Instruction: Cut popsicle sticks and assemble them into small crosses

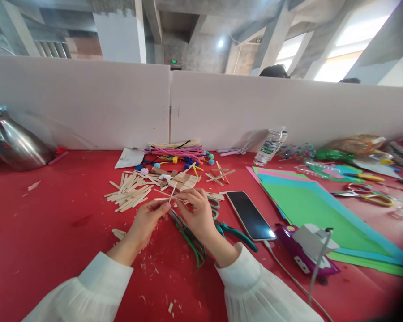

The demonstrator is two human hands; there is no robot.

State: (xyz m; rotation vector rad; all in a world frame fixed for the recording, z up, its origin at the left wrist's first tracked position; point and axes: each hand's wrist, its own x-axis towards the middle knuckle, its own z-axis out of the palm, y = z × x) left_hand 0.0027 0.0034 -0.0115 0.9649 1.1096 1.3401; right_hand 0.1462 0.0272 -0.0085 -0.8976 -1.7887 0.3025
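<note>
Crossed wooden craft sticks (172, 193) are held up between my two hands over the red table. My left hand (147, 223) pinches the lower end of one stick between thumb and fingers. With fingertips closed, my right hand (198, 212) grips the sticks near their crossing. Just beneath lie a dark cutting tool (188, 232) and a green pipe cleaner (195, 250). Teal-handled pliers (237, 233) rest beside my right wrist. A pile of loose craft sticks (129, 192) spreads beyond my left hand, and a crossed-stick piece (220, 175) stands behind my right.
A phone (250, 214) lies right of my hands, near a purple power strip (305, 255) with a cable. Coloured paper sheets (315, 205), scissors (366, 194) and a tilted water bottle (271, 146) are farther right. A metal jug (18, 138) is at left; a white partition (87, 103) runs behind.
</note>
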